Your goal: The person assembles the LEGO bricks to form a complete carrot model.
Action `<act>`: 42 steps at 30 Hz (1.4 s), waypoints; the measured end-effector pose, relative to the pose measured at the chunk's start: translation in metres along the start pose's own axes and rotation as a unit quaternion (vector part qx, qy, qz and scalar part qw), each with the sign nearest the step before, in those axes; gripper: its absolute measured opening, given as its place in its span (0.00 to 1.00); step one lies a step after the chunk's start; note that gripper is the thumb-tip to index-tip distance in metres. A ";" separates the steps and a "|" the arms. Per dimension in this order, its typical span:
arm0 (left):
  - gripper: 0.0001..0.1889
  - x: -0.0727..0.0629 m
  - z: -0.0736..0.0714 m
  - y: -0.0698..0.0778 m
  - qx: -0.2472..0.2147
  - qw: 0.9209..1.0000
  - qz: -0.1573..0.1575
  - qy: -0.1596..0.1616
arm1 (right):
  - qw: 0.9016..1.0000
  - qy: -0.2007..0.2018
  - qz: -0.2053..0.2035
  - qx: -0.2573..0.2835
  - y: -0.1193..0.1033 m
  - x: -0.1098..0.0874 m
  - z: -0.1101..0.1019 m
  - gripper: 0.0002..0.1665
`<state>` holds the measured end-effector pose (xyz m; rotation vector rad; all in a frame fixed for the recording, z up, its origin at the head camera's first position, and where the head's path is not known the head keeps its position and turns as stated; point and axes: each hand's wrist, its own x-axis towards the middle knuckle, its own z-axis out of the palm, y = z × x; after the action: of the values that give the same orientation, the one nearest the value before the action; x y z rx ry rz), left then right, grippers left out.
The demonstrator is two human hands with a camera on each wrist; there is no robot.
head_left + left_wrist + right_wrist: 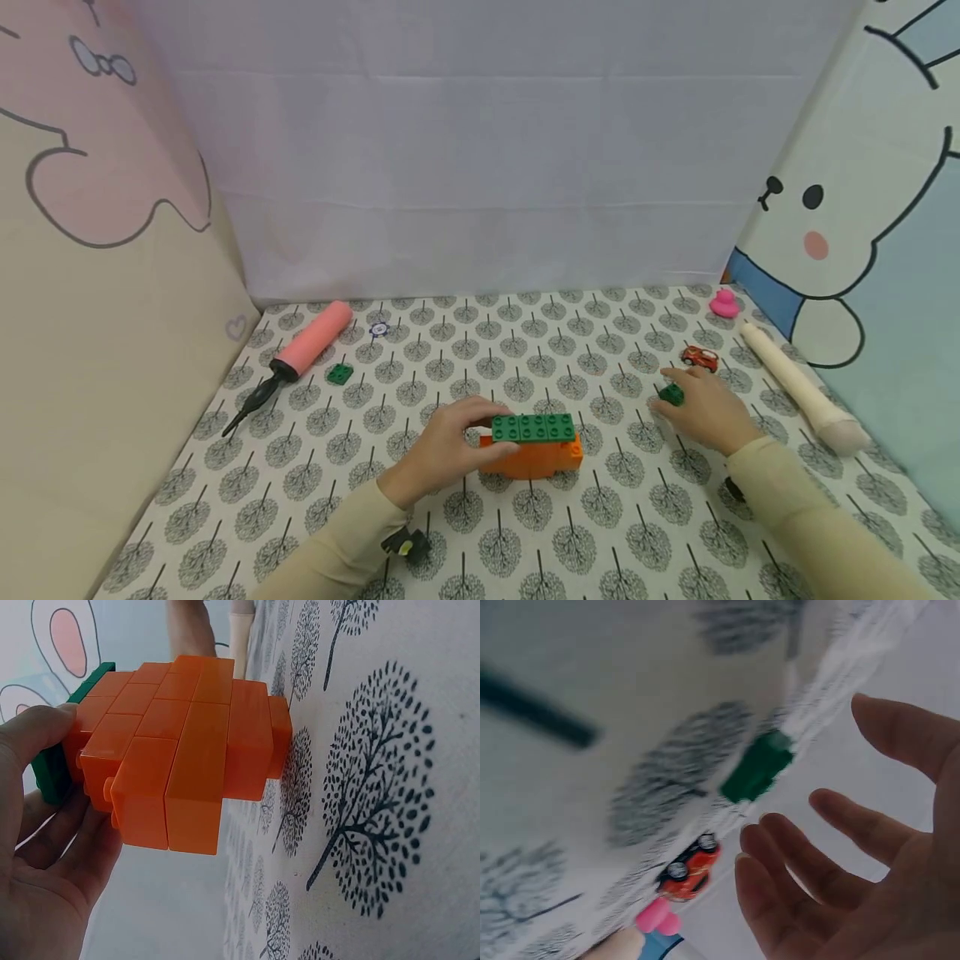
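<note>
My left hand [448, 446] grips a stepped build of orange toy bricks [531, 462] topped with green bricks [534, 427], at the front middle of the table. In the left wrist view the thumb lies against the upper orange bricks [154, 727], beside the green layer [54, 772], and the fingers are on the far side. Over at the right, my right hand [708, 410] reaches toward a loose green brick [671, 394]. Its fingers [829, 874] are spread and gently bent in the right wrist view, with the green brick [757, 766] standing apart from them on the cloth.
Behind the right hand sit a red toy car [700, 358] and a pink toy duck [724, 303]. A cream baton-like object [802, 387] lies along the right side. To the left are a pink hand pump [317, 340], a flat green brick [340, 373] and a blue-white chip [379, 329].
</note>
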<state>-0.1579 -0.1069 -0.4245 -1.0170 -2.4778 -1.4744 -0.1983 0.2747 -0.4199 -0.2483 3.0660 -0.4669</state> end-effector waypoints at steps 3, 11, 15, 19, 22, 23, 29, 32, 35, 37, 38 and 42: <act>0.20 0.000 0.001 0.000 -0.002 1.000 -0.002 -0.003 | 1.000 -0.016 0.021 -0.014 0.010 -0.002 0.002 0.39; 0.20 -0.001 0.002 0.001 -0.001 1.000 -0.010 -0.004 | 0.999 -0.021 0.028 -0.016 0.017 0.000 0.004 0.35; 0.20 0.000 0.002 0.001 -0.004 1.000 -0.009 -0.005 | 0.999 -0.019 0.035 -0.008 0.017 0.002 0.004 0.31; 0.21 0.000 0.001 0.001 0.000 1.000 -0.014 -0.007 | 0.999 -0.010 0.030 0.014 0.015 0.002 0.004 0.28; 0.21 0.001 -0.001 0.002 0.005 1.000 -0.014 -0.008 | 0.999 0.006 0.006 0.044 0.011 0.001 0.004 0.28; 0.21 0.001 -0.001 0.002 0.006 1.000 -0.015 -0.008 | 0.998 0.014 -0.006 0.055 0.009 0.000 0.003 0.29; 0.21 0.001 -0.001 0.002 0.004 1.000 -0.025 -0.010 | 0.986 0.071 -0.097 0.119 -0.013 -0.012 0.000 0.26; 0.22 0.001 -0.001 0.003 0.008 0.999 -0.030 -0.010 | 0.970 0.119 -0.170 0.128 -0.029 -0.017 0.000 0.23; 0.21 0.001 -0.001 0.002 0.008 0.999 -0.031 -0.008 | 0.939 0.159 -0.270 0.143 -0.046 -0.020 -0.001 0.23; 0.21 0.001 -0.002 0.002 0.006 1.000 -0.030 -0.006 | 0.915 0.168 -0.333 0.154 -0.057 -0.021 -0.002 0.26; 0.21 0.001 -0.002 0.002 0.004 1.000 -0.028 -0.006 | 0.905 0.165 -0.357 0.160 -0.061 -0.022 -0.002 0.27; 0.20 0.001 -0.001 0.002 0.002 1.000 -0.019 -0.003 | 0.884 0.146 -0.409 0.173 -0.074 -0.024 -0.003 0.27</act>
<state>-0.1575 -0.1067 -0.4223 -0.9806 -2.5156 -1.4786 -0.1638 0.2099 -0.3951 -1.5961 2.8970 -1.1432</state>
